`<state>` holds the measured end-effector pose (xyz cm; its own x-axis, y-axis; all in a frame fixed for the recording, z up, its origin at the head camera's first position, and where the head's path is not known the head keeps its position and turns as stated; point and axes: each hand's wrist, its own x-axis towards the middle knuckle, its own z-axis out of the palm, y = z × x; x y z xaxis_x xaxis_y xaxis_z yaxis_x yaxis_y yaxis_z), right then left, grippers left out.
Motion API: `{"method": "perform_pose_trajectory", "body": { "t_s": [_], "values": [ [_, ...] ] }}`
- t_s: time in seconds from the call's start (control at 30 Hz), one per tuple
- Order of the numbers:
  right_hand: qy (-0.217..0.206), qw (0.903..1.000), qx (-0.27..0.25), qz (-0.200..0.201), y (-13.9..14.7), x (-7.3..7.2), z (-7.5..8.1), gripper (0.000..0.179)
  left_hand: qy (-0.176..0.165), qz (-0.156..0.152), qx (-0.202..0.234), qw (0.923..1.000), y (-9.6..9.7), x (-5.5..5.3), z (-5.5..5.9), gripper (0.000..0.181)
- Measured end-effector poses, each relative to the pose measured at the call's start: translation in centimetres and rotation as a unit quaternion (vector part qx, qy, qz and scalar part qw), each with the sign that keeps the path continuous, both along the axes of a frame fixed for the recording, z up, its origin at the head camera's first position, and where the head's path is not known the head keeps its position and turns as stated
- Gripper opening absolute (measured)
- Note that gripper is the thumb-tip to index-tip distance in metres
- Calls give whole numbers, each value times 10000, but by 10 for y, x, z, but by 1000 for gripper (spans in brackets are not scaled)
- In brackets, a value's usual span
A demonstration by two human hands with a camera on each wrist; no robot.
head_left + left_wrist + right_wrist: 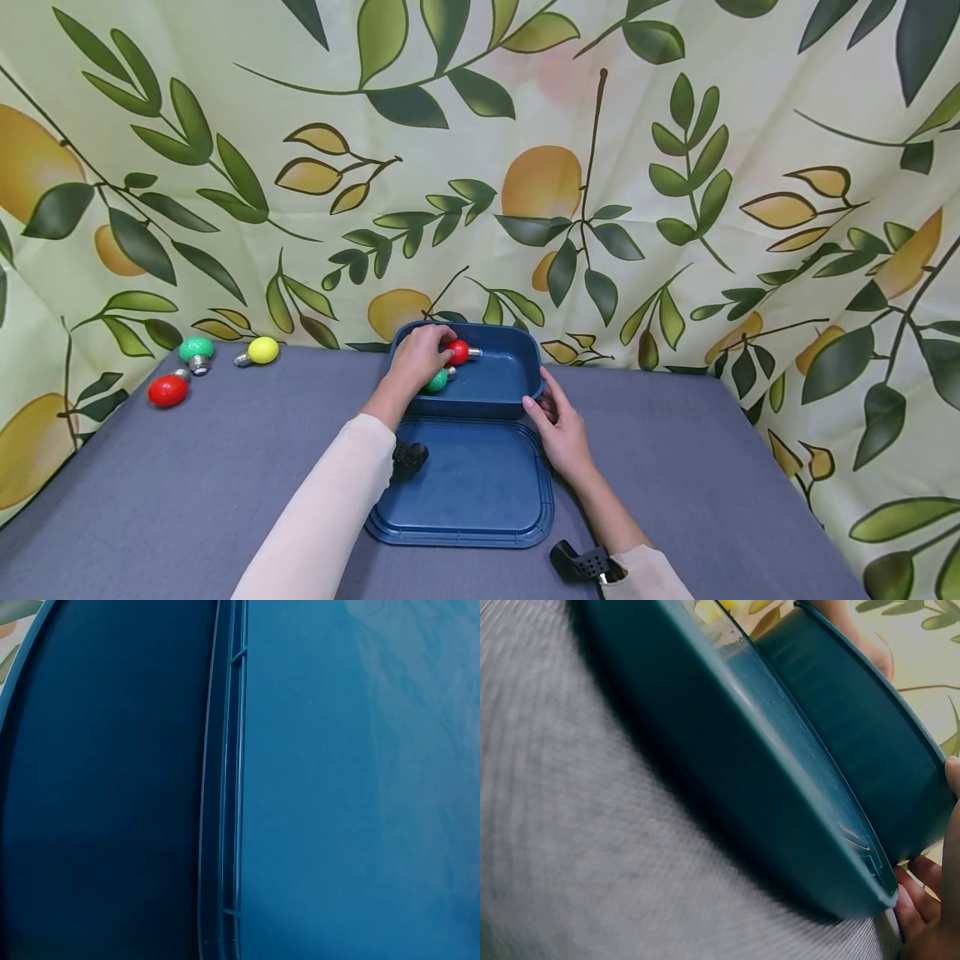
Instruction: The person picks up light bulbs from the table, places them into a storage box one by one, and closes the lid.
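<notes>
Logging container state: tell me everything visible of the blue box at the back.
The blue box is rectangular with rounded corners, open-topped, smooth and plastic-looking. It stands open side up at the back of the grey table, just beyond a flat blue lid-like piece; whether those two touch is unclear. A green bulb lies in its left part, and a red bulb shows there too, by the fingertips of the left hand, which reaches in. The right hand grips its near right corner.
</notes>
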<state>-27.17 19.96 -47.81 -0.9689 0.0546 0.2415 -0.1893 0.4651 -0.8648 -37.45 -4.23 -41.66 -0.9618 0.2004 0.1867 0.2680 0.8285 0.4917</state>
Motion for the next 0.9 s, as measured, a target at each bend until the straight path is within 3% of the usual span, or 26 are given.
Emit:
{"method": "perform_pose_trajectory", "body": {
  "t_s": [0.37, 0.57, 0.7, 0.9],
  "values": [
    [-44, 10000, -25, -5, 0, -1, -1, 65, 96, -49, -82, 9999, 0, 1, -1, 25],
    [-46, 9999, -93, 36, 1, -1, -1, 64, 137, 133, 237, 9995, -1, 0, 1, 24],
    [-64, 9999, -83, 57, 1, -2, 0, 64, 266, 190, 342, 9989, -4, 2, 6, 24],
    [-81, 9999, -122, 86, 1, -1, 1, 64, 459, 141, 483, 9977, -14, 14, 17, 25]
  ]
}}
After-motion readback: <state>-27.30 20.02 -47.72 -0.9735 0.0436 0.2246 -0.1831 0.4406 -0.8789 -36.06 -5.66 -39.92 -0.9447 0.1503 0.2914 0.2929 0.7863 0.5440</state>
